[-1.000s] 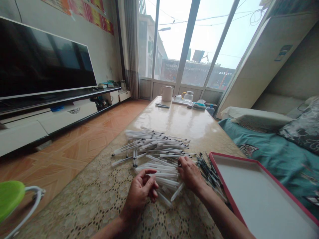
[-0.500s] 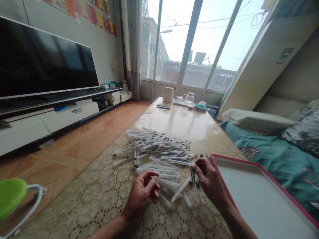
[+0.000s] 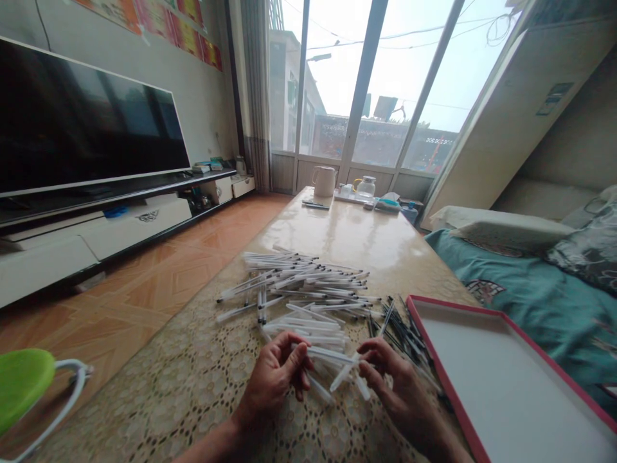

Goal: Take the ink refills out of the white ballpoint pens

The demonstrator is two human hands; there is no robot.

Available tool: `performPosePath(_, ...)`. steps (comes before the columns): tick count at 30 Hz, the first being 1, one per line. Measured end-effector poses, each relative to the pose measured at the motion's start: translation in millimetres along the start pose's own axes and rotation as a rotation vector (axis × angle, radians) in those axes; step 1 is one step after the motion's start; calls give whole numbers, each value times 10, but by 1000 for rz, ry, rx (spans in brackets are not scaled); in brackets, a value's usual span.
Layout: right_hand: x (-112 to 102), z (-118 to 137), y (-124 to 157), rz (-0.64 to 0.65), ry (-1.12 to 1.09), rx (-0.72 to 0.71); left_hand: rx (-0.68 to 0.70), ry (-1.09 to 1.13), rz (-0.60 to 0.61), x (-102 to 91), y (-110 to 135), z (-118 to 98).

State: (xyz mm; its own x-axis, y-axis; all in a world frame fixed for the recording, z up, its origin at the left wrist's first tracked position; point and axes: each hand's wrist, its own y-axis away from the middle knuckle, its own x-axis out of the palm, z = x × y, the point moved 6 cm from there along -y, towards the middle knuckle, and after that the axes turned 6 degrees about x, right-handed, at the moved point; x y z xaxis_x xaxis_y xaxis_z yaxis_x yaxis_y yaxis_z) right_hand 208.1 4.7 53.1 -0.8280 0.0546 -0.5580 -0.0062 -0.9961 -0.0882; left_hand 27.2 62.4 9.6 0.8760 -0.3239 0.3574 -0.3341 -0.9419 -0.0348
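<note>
A heap of white pen barrels point(image 3: 308, 292) lies spread on the table point(image 3: 357, 241). My left hand point(image 3: 276, 378) is curled, its fingers pinching one white pen barrel point(image 3: 330, 354) that points right. My right hand point(image 3: 395, 379) pinches a thin dark refill point(image 3: 383, 326) at the barrel's open end. A bundle of dark refills point(image 3: 407, 337) lies just beyond my right hand, beside the tray.
A red-rimmed white tray point(image 3: 491, 379) sits at the table's right edge. A white jug point(image 3: 323, 181), a glass pot point(image 3: 365, 187) and small items stand at the far end. A green stool point(image 3: 24, 386) is at the lower left; a teal bed point(image 3: 540, 302) at the right.
My right hand went from the barrel heap to the refills at the right, then came back toward my left hand with a refill. My left hand stayed in place with its barrel.
</note>
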Motion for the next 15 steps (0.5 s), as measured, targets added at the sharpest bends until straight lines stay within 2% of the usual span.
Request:
performPosePath(3,122,32,21,126,229,-68,-33,-46,113,102,54,51)
performPosePath(5,209,56,41,197,278,-101,-59,-77,184,171,105,88)
performPosePath(7,283,82,63,264,244,-112,-68,-106,224,215,150,104)
performPosePath(11,393,120,119,406,103,-69,-21,-200,210,218,189,48)
performPosePath(15,463,118,153,436,33,-37,-36,-250,276,245,206,8)
